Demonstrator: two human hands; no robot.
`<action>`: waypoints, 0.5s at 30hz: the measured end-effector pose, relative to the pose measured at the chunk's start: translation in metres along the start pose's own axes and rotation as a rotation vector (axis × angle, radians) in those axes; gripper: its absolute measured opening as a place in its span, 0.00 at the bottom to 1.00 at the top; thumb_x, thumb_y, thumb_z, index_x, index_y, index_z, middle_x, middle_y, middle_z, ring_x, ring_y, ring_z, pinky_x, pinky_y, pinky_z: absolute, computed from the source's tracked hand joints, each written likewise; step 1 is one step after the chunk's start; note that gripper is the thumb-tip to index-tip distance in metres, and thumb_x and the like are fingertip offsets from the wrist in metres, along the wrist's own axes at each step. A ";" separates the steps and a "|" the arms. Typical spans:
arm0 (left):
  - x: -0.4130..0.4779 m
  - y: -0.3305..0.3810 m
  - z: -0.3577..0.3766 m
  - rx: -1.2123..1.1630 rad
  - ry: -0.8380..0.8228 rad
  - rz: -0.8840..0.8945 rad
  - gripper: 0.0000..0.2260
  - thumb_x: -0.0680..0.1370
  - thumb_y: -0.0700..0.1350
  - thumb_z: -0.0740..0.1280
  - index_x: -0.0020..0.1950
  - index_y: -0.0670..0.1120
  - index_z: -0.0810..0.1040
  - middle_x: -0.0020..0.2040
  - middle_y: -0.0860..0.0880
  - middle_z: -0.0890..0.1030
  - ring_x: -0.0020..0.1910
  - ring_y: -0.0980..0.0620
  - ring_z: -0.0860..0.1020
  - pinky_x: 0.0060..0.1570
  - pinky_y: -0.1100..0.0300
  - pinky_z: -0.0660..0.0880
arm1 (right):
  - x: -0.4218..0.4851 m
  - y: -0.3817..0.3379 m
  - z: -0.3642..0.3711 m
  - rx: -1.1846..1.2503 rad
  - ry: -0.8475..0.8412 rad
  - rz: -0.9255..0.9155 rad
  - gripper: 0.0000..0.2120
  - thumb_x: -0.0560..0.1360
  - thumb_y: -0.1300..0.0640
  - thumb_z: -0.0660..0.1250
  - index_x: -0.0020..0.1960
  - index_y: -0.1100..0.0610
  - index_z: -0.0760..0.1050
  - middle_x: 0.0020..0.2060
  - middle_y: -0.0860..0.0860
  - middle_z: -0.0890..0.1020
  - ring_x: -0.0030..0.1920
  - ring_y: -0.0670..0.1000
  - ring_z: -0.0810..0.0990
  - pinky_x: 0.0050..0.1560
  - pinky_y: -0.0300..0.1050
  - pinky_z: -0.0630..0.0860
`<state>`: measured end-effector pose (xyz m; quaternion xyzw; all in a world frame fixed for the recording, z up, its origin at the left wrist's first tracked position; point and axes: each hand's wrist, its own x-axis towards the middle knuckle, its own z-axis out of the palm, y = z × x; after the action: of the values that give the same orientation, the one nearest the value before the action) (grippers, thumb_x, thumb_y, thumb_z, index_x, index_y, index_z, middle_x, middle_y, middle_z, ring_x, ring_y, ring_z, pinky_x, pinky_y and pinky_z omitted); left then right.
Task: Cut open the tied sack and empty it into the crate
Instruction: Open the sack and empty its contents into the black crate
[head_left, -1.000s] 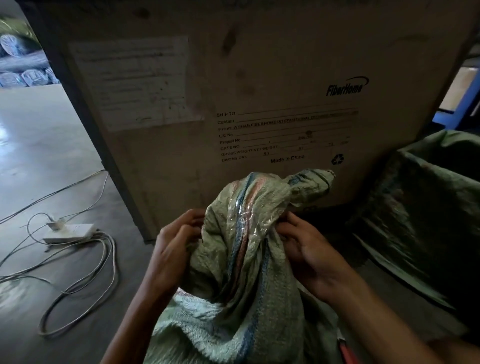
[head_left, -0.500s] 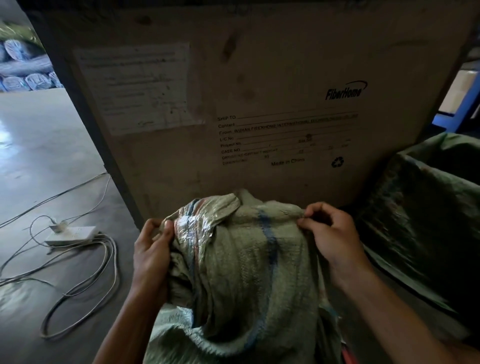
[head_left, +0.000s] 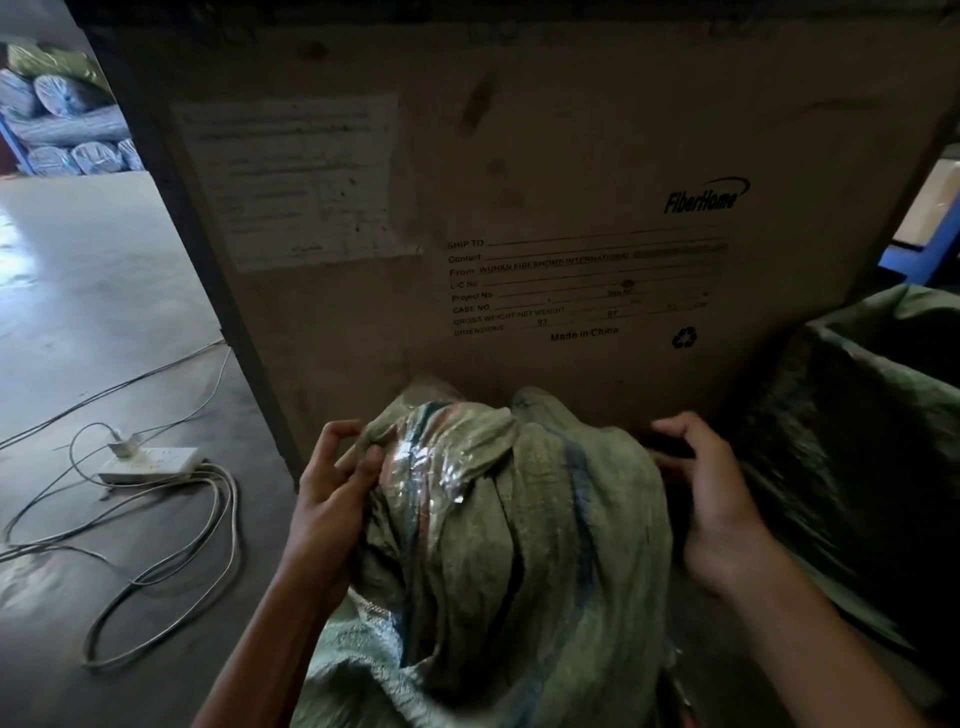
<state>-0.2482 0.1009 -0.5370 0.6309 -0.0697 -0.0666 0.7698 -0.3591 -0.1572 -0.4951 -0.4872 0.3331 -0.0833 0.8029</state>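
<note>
A green woven sack (head_left: 524, 525) with blue and red stripes and a shiny strip of clear tape near its top stands crumpled between my arms. My left hand (head_left: 332, 488) pinches the sack's upper left edge beside the tape. At the sack's upper right edge is my right hand (head_left: 711, 499), its fingers and thumb curled round the shadowed cloth. Directly behind the sack rises a tall brown crate (head_left: 545, 197) with printed shipping text. Its top is out of view.
A bin lined with green woven cloth (head_left: 862, 415) stands open at the right. On the concrete floor to the left lie a white power strip (head_left: 150, 462) and looping cables (head_left: 171, 566). Wrapped rolls (head_left: 62, 124) are stacked far back left.
The sack's raised neck has come down and its top now lies spread and crumpled. My hands have moved apart, from the neck out to the sack's left and right edges.
</note>
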 end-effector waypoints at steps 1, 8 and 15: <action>-0.002 0.002 0.002 0.020 -0.053 0.004 0.04 0.83 0.37 0.62 0.54 0.45 0.74 0.46 0.45 0.87 0.34 0.52 0.81 0.30 0.59 0.79 | -0.004 -0.002 0.001 -0.029 -0.068 0.071 0.19 0.75 0.44 0.65 0.53 0.60 0.80 0.39 0.57 0.86 0.40 0.58 0.83 0.38 0.47 0.75; 0.010 -0.007 -0.003 0.602 0.034 0.273 0.10 0.77 0.31 0.68 0.47 0.46 0.74 0.42 0.44 0.85 0.41 0.41 0.83 0.39 0.44 0.80 | 0.029 0.018 -0.008 -0.905 0.183 -0.284 0.14 0.71 0.43 0.73 0.51 0.49 0.84 0.46 0.49 0.86 0.50 0.54 0.84 0.58 0.56 0.79; 0.011 -0.030 -0.001 0.882 0.304 0.278 0.13 0.73 0.34 0.70 0.40 0.51 0.74 0.36 0.52 0.82 0.37 0.46 0.80 0.35 0.53 0.73 | 0.045 0.024 -0.015 -0.855 0.354 -0.394 0.13 0.72 0.46 0.74 0.53 0.52 0.85 0.47 0.51 0.86 0.52 0.56 0.83 0.56 0.54 0.79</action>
<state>-0.2376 0.0935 -0.5667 0.8844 -0.0618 0.1654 0.4321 -0.3385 -0.1769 -0.5403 -0.8045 0.3702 -0.1708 0.4318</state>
